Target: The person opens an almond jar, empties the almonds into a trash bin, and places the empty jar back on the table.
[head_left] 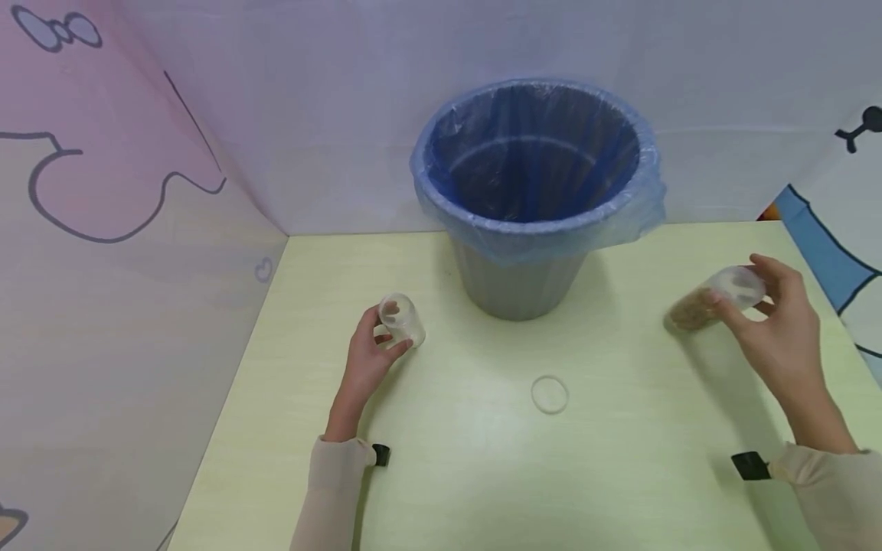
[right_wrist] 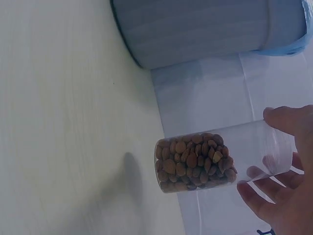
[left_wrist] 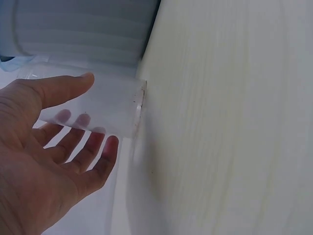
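Observation:
My left hand (head_left: 372, 352) holds a clear plastic jar (head_left: 406, 325), thumb on one side and fingers on the other. In the left wrist view this jar (left_wrist: 110, 100) shows no pellets, just a few brown specks near its base; whether it touches the table I cannot tell. On the right side, my right hand (head_left: 782, 329) grips a second clear jar (head_left: 740, 285) near its upper end. Brown pellets (right_wrist: 193, 161) fill roughly its lower half, as the right wrist view shows. This jar is held above the table, its shadow apart from the base.
A grey bin (head_left: 520, 287) with a blue bag (head_left: 430, 191) over its rim stands at the back middle, between the hands. A thin clear ring (head_left: 550, 413) lies on the pale table (head_left: 482, 474). Patterned cloth walls (head_left: 331, 138) border the table's back and left side.

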{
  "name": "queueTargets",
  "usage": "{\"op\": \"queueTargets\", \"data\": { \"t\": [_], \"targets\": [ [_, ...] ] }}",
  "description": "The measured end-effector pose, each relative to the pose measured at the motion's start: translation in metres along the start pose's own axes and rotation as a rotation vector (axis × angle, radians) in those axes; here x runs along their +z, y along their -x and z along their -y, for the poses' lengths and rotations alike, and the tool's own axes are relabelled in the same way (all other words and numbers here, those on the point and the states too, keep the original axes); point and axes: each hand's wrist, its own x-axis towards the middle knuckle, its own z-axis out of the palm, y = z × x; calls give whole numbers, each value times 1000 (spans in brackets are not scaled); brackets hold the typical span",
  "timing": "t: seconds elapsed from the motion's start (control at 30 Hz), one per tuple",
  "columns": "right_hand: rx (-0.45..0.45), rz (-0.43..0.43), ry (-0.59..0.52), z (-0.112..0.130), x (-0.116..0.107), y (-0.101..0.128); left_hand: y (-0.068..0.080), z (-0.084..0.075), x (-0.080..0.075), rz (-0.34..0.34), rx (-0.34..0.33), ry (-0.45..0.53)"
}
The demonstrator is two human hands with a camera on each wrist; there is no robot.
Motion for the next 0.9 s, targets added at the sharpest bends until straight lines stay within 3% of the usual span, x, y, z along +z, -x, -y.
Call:
{"op": "queueTargets", "data": {
  "t": [0.23, 0.5, 0.7, 0.9],
  "targets": [
    [-52, 4, -19, 22, 1, 11, -1, 0, 0, 9, 9, 2],
    [-179, 21, -83, 39, 4, 21, 6, -12, -8, 18, 81, -92],
    [-245, 77, -171, 46, 5, 25, 12, -24, -17, -76, 255, -253],
    [-319, 153, -262, 60, 7, 32, 16, -41, -17, -188, 515, -480]
  ]
}}
